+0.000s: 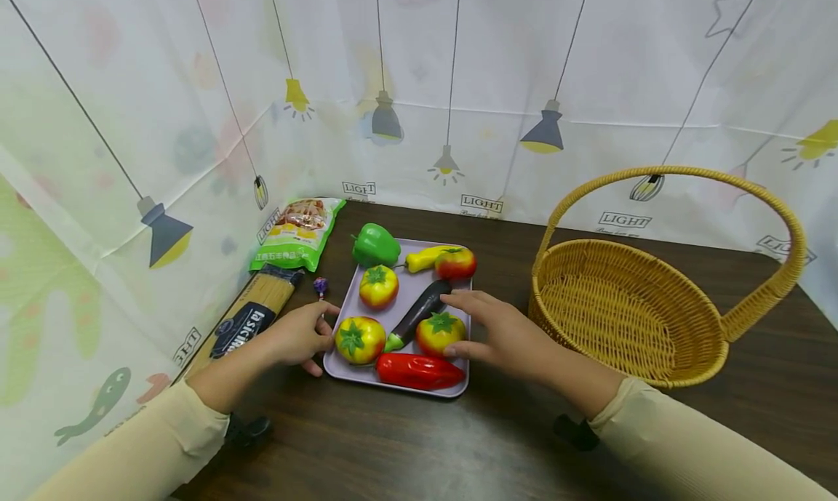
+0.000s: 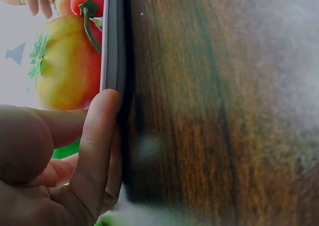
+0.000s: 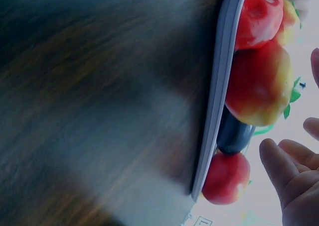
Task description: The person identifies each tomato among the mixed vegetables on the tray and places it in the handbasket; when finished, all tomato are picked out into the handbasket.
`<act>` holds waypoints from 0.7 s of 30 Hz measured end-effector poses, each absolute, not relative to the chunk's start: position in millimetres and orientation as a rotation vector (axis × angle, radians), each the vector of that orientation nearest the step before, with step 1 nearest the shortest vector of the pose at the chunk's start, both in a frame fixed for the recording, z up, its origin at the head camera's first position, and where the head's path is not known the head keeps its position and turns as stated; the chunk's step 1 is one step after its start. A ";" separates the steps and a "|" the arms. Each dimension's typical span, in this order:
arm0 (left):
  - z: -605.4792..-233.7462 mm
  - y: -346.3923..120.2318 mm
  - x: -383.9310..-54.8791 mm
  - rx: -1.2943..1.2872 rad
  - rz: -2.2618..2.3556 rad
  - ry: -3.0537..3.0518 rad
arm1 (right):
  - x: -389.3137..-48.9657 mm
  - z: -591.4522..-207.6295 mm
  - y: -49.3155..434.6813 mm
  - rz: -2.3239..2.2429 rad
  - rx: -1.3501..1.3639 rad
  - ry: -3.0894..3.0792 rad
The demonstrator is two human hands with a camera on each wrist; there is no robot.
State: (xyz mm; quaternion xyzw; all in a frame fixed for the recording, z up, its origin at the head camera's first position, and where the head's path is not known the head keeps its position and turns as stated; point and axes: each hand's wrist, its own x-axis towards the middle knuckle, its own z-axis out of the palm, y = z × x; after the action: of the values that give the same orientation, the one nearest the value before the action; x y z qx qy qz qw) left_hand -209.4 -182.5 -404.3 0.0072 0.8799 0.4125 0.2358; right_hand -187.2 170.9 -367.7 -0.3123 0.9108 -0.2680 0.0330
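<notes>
A lilac tray (image 1: 353,372) on the dark table holds toy vegetables. My left hand (image 1: 304,337) is at its left rim; in the left wrist view one straight finger (image 2: 97,141) reaches the tray's outer wall beside a yellow-red tomato (image 2: 65,66). My right hand (image 1: 500,330) hovers over the tray's right side, fingers spread and holding nothing. Its fingertips are near an eggplant (image 1: 422,310) and a second tomato (image 1: 437,337). A red pepper (image 1: 419,371) lies along the near edge. Farther back are another tomato (image 1: 377,294), a yellow pepper (image 1: 424,258), a red-yellow fruit (image 1: 456,264) and a green bell pepper (image 1: 376,245).
A wicker basket (image 1: 546,326) with a tall handle stands right of the tray. On the left lie a pack of noodles (image 1: 255,308), a green-and-white food bag (image 1: 297,232) and a purple-wrapped lollipop (image 1: 320,286). A patterned cloth (image 1: 419,65) hangs behind and at the left.
</notes>
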 end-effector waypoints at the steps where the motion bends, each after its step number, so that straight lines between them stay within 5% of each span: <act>1: -404.4 -182.2 -209.4 0.020 1.142 2.411 | -187.6 -368.4 170.0 -0.825 -0.962 2.802; 21: -403.3 -182.6 -207.5 0.042 1.180 2.398 | -195.2 -376.7 158.2 -0.784 -0.912 2.757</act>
State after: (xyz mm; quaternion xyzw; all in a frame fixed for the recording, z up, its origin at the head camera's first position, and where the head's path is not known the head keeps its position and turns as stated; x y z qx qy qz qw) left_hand -207.5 -182.6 -403.3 0.0153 0.8725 0.4295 0.2322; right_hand -195.2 158.2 -376.7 -0.3025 0.9145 -0.2601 0.0667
